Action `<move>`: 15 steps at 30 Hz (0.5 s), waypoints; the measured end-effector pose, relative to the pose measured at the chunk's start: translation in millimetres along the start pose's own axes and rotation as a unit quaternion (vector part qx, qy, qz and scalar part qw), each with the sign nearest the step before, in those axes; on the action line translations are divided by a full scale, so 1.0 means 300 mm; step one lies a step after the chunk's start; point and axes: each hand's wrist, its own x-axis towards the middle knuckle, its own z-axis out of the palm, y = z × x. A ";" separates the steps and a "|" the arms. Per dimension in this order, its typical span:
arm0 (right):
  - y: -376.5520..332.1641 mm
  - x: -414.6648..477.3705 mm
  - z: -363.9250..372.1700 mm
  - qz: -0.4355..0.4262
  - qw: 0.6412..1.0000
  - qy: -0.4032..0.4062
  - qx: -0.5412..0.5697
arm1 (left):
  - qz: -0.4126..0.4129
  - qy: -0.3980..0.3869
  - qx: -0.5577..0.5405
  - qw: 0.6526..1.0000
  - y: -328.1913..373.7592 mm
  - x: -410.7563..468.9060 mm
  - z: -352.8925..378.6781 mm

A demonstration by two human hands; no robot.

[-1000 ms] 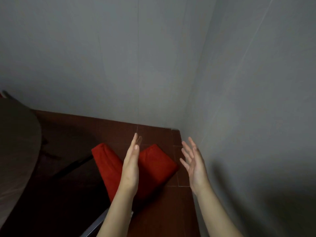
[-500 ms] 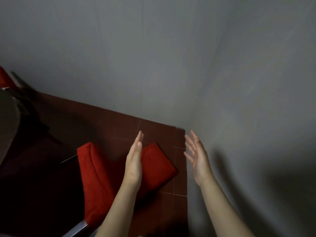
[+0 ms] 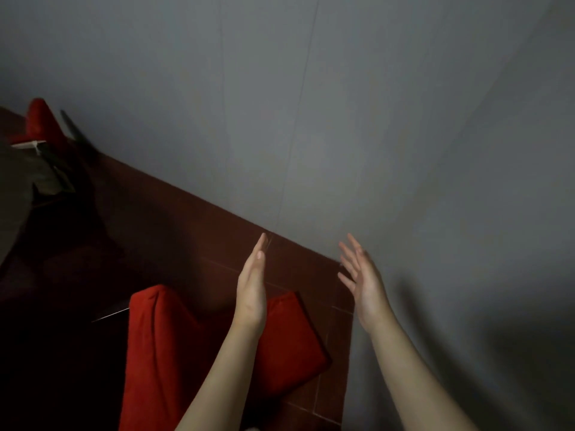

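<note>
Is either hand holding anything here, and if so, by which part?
Nothing is held. Left hand and right hand are open in the air above the red cushion.

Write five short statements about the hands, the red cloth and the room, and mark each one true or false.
1. The left hand and the right hand are both open, with straight fingers. True.
2. The left hand grips the red cloth. False: it holds nothing, and the cloth lies on the floor beneath it.
3. The floor is laid with dark red tiles. True.
4. The wall is bright yellow. False: it is grey.
5. A second red thing shows at the far left, near the wall. True.
</note>
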 end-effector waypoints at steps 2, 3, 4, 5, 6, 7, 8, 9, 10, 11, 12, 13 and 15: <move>-0.013 0.062 0.009 0.003 1.000 -0.005 0.015 | 0.006 0.003 -0.003 1.000 0.014 0.050 0.008; -0.013 0.082 0.015 0.004 1.000 -0.011 0.017 | 0.011 0.009 0.000 1.000 0.017 0.067 0.006; -0.009 0.114 0.026 0.007 1.000 -0.021 0.014 | 0.016 0.022 0.002 1.000 0.019 0.093 0.002; -0.001 0.138 0.038 0.013 0.999 -0.031 0.011 | 0.020 0.036 0.005 0.999 0.018 0.111 -0.005; 0.007 0.161 0.050 0.019 0.999 -0.041 0.009 | 0.024 0.050 0.008 0.998 0.016 0.130 -0.012; 0.017 0.195 0.063 0.027 0.998 -0.055 0.009 | 0.027 0.067 0.006 0.997 0.008 0.149 -0.018; 0.024 0.223 0.072 0.036 0.997 -0.067 0.011 | 0.027 0.083 0.004 0.996 0.002 0.163 -0.020; 0.033 0.260 0.080 0.045 0.995 -0.085 0.013 | 0.030 0.104 0.004 0.994 -0.004 0.174 -0.020; 0.035 0.295 0.089 0.047 0.994 -0.101 0.010 | 0.035 0.120 0.006 0.992 -0.003 0.184 -0.018; 0.036 0.330 0.096 0.047 0.992 -0.116 0.009 | 0.042 0.133 0.009 0.990 0.000 0.197 -0.015; 0.029 0.376 0.104 0.053 0.988 -0.143 0.006 | 0.048 0.159 0.012 0.986 0.003 0.213 -0.006; 0.022 0.404 0.108 0.054 0.985 -0.163 0.003 | 0.049 0.175 0.017 0.983 0.009 0.224 0.000; 0.006 0.476 0.119 0.053 0.977 -0.209 -0.005 | 0.058 0.208 0.030 0.976 0.021 0.251 0.022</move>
